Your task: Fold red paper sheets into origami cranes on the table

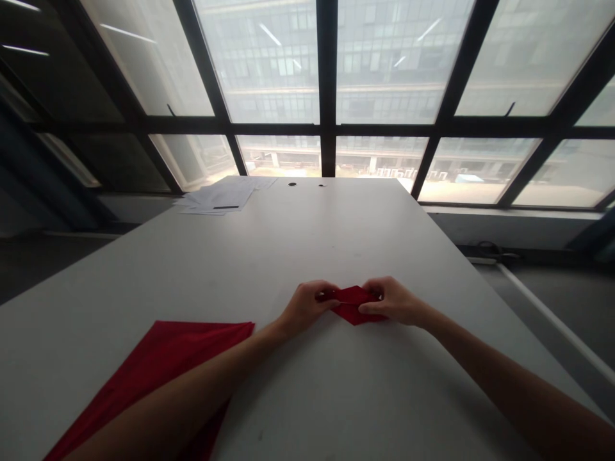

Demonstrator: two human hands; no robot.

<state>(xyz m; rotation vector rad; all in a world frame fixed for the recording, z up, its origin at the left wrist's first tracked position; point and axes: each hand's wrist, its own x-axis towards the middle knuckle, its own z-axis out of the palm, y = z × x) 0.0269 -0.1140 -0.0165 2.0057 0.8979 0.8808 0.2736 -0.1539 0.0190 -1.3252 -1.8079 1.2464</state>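
Observation:
A small folded red piece point(354, 312), paper or cloth, is held between both hands near the middle of the white table. My left hand point(312, 302) pinches its left end between thumb and fingers. On its right side, my right hand point(388, 301) grips it, with the thumb lying across the front face. The piece has pointed edges at top and bottom and a crease running across its middle. A larger red sheet point(177, 349) lies on the table at the lower left, partly hidden under my left forearm.
The white table point(307, 237) stretches away toward large dark-framed windows. Several white papers point(218, 195) lie at its far left corner. A round dark hole point(292, 184) and a small dark object point(321, 186) show near the far edge.

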